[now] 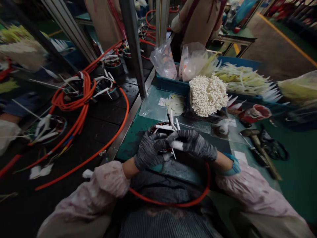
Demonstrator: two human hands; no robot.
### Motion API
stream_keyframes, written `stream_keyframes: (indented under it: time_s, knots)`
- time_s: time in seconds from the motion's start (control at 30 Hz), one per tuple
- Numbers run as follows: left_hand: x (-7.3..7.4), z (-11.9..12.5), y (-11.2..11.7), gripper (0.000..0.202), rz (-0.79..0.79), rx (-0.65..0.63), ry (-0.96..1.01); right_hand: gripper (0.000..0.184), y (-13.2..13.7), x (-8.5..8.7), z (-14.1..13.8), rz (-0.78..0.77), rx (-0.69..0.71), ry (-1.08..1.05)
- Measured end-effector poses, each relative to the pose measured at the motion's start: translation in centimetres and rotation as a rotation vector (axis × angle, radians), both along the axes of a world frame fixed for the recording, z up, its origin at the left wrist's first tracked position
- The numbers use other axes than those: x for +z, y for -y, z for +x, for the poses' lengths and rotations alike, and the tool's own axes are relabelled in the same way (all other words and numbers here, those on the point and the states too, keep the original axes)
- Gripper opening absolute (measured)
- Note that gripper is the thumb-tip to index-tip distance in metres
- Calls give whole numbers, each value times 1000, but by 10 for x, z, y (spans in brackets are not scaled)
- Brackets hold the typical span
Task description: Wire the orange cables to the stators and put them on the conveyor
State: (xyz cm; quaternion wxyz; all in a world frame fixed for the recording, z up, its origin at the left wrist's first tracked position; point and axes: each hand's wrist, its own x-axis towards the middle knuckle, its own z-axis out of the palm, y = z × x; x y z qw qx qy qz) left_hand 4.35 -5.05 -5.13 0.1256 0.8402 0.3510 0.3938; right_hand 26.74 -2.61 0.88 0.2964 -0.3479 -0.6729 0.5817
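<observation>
On the green tabletop (133,135), just in front of the person's body, lies a wound coil (162,127) with white leads, and both gloved hands are over it. The left hand (148,150) has its grip curled closed around the coil's near edge; the right hand (195,143) pinches a white sleeve (177,145) between the fingertips. It looks like sleeve-fitting work, which asks for a steady, fine pinch. An orange cable (173,203) loops toward the lap.

Grey-gloved left hand (150,150), right hand (195,143), pale pink sleeves (106,185)
</observation>
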Motion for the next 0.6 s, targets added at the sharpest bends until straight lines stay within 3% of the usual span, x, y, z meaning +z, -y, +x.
stream_keyframes:
  time_s: [0.2, 0.33, 0.5, 0.6]
  knots:
    - [-3, -4, -2, 17, 17, -31, -3, 11, 2, -10, 0, 172, -141, 34]
    - [-4, -5, -2, 16, 4, -16, -20, 12, 3, -14, 1, 203, -103, 74]
    - [-3, -1, 1, 16, 57, 1, 3, 17, 14, -25, 8, 569, 50, 93]
    - [-4, 2, 2, 16, 4, 12, 31, 20, 22, -37, 11, 617, -20, 158]
